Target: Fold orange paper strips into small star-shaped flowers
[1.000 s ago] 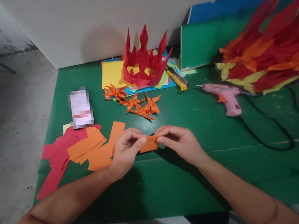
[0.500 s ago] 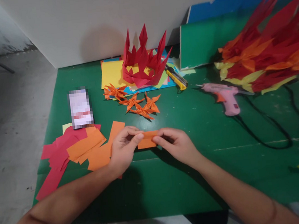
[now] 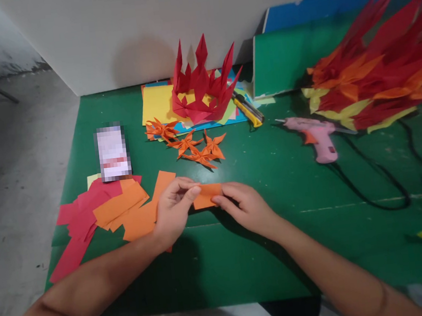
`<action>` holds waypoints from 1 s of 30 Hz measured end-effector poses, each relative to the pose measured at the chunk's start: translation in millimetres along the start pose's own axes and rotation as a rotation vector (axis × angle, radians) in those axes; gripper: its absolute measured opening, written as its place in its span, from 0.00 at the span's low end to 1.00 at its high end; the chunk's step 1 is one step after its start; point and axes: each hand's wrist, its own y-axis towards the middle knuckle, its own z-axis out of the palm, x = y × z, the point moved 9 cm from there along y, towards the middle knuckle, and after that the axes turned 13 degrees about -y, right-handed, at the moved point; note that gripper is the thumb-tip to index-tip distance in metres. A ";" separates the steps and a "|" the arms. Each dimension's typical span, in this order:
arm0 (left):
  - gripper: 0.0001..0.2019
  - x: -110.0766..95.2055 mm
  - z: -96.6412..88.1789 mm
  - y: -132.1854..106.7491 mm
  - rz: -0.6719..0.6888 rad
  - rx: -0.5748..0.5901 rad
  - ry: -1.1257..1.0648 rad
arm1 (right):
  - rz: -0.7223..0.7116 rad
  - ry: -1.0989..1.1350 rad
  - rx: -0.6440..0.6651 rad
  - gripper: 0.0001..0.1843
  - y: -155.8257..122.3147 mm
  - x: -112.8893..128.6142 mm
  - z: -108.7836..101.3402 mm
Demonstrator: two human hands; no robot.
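Your left hand point(image 3: 173, 209) pinches the left end of a small orange paper point(image 3: 206, 195) between thumb and fingers; your right hand point(image 3: 249, 205) is closed on its right end, thumb low on the face. The paper sits between both hands, above or on the worktop point(image 3: 244, 260); contact is unclear. Step looks like folding or creasing; a clean crease calls for matched edges and firm thumb pressure. Orange strips point(image 3: 120, 207) and red strips point(image 3: 88, 213) crowd your left wrist, apt to snag. Folded orange flowers point(image 3: 200, 154) lie just beyond, the red paper crown point(image 3: 204, 109) behind them. Pink glue gun point(image 3: 324, 141) and yellow cutter point(image 3: 247, 111) stand clear of both hands.
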 end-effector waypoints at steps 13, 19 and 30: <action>0.12 -2.3 -3.6 0.5 0.024 -0.052 0.034 | -0.017 0.030 0.033 0.18 -1.2 4.0 0.5; 0.14 3.4 -1.1 -1.3 -0.055 -0.040 0.025 | 0.049 0.180 -0.015 0.17 -1.8 0.6 -3.7; 0.11 -0.7 4.5 1.3 0.032 0.041 0.123 | 0.090 0.213 -0.423 0.16 -10.9 -12.4 -35.9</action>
